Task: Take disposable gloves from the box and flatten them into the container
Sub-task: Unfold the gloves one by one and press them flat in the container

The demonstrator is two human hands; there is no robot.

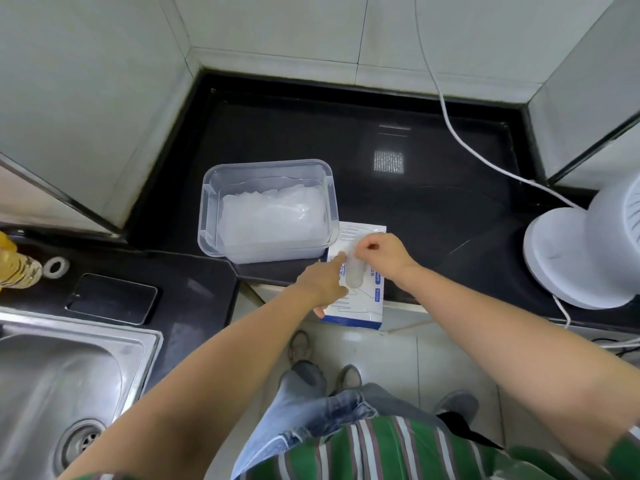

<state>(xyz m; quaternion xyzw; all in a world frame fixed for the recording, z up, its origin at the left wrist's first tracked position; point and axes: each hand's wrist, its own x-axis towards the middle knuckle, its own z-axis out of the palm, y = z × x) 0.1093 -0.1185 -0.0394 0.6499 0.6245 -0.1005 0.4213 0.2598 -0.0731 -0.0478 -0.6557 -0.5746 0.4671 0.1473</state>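
Observation:
A white and blue glove box (358, 306) lies flat at the counter's front edge, partly overhanging it. A clear plastic container (207, 216) stands just behind and left of it, with a layer of translucent gloves (273, 216) inside. My left hand (323, 280) rests on the box's left side, index finger stretched toward the slot. My right hand (379, 252) hovers over the box top and pinches a clear glove (355, 271) at the slot.
A white fan (585, 251) with its cable stands on the right of the black counter (433, 202). To the left are a steel sink (69, 375), a dark phone (112, 299), a metal ring (55, 266) and a yellowish bottle (14, 265). Tiled walls close the corner.

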